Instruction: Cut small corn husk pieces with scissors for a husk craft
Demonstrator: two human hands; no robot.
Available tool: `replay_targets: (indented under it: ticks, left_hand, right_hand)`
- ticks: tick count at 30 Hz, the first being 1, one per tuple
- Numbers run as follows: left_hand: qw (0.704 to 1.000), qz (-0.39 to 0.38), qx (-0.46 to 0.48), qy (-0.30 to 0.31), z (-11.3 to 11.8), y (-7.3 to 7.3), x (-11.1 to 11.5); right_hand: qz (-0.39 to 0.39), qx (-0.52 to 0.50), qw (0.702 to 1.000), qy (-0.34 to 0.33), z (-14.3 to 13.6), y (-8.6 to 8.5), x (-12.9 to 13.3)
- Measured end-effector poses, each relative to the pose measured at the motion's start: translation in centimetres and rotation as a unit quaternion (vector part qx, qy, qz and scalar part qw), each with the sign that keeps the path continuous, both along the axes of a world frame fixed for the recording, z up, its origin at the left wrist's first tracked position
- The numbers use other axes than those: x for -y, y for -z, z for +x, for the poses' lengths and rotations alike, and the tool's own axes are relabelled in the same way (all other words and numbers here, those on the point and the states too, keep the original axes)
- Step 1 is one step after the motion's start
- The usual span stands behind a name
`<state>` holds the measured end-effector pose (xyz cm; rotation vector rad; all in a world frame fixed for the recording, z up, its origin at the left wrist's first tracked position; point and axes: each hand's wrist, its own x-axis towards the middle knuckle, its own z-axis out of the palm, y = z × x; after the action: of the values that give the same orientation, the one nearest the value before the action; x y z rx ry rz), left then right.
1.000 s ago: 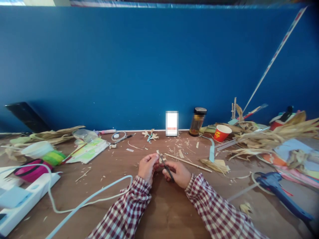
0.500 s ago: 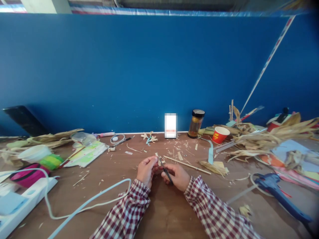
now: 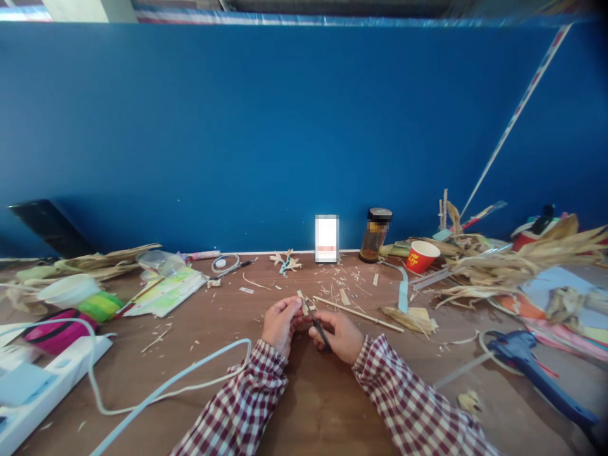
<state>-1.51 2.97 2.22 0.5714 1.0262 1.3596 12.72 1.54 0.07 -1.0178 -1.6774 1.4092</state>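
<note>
In front of me, my left hand [image 3: 279, 324] pinches a small strip of pale corn husk [image 3: 301, 296] between thumb and fingertips. My right hand [image 3: 341, 335] grips a slim dark hand tool [image 3: 321, 332], its narrow tip pointing up and left at the husk. Whether it is tweezers or small scissors I cannot tell. The two hands almost meet, and both are raised slightly over the brown table [image 3: 327, 405]. Just beyond them a thin pale stick [image 3: 361, 313] lies among husk scraps [image 3: 344, 296].
A dark-lidded jar [image 3: 373, 244] and a red paper cup [image 3: 421, 257] stand at the back. To the right are heaped dry husks [image 3: 498, 269] and a blue glue gun [image 3: 536, 364]. A white power strip [image 3: 57, 386] and pale cable [image 3: 190, 373] occupy the left.
The view has shifted very slightly. Both hands keep the same grip on the husk strip and the dark tool.
</note>
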Motion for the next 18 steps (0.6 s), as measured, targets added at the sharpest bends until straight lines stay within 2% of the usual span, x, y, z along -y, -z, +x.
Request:
replay_targets:
  ticks: [8,18]
  left_hand:
    - [1.000,-0.012,-0.005,-0.008,0.02,-0.34,0.11]
    - [1.000,-0.003,0.002,-0.010,0.00,-0.02,0.02]
  right_hand:
    - [0.014,0.018,1.000,0.005,0.07,-0.07,0.01]
    - [0.017,0.018,1.000,0.011,-0.01,0.15,-0.05]
